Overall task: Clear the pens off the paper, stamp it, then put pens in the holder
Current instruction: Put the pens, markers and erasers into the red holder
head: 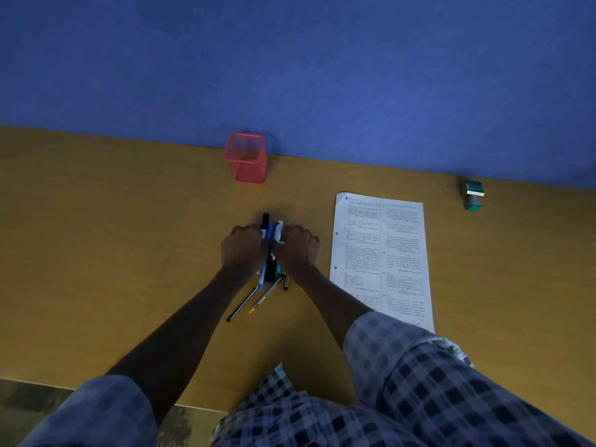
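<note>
Blue wall behind, and a tan surface [96, 237] running along its foot, carries everything you need. Your left hand [242, 248] and right hand [296, 250] sit side by side, knuckles up, fingers curled inward around a bundle of pens [270, 253] gathered between them. Your grip on each side looks closed on that bundle, though the fingertips themselves are hidden under the hands. The bundle's long axis runs away from you, toward the wall: a dark cap and a blue-and-white cap poke out past your knuckles, and the tails stick out toward your body. Two or three thinner pens [254, 296] splay out at the near end, lying on the surface; whether your hands have hold of them cannot be told.

Your paper [380, 253] lies just to the right of your right hand, and no pens show on it. The stamp [473, 195] stands well apart, far right, near the wall. The red mesh holder [246, 158] stands upright straight ahead of the bundle, slightly left, so your left hand is the nearer one to it. The bundle already points roughly at the holder; you would need to lift and tip it upright.
</note>
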Tool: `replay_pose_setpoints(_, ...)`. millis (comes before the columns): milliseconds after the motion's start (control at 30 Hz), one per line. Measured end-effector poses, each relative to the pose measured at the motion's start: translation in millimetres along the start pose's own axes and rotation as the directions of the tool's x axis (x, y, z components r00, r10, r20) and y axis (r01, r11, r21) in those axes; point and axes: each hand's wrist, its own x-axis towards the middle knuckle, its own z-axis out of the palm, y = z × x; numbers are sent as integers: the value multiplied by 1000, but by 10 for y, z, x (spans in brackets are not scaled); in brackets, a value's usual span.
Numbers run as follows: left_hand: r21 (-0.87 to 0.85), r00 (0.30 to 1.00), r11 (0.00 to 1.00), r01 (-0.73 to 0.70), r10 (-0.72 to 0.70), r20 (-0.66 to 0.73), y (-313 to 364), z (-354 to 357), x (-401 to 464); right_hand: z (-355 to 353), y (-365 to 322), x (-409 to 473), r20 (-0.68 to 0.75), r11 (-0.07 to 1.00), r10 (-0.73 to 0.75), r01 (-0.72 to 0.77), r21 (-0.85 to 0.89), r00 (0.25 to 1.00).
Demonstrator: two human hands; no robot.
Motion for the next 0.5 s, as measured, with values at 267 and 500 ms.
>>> replay_pose_setpoints(267, 38, 995, 997, 74, -76, 64, 1, 38, 136, 18, -59, 39, -11, 975, 201, -199, 102, 979)
replay_pose_setpoints(500, -37, 990, 994, 104, -100, 96, 14, 63, 210, -46, 33, 129, 49, 950, 257, -262, 172, 965)
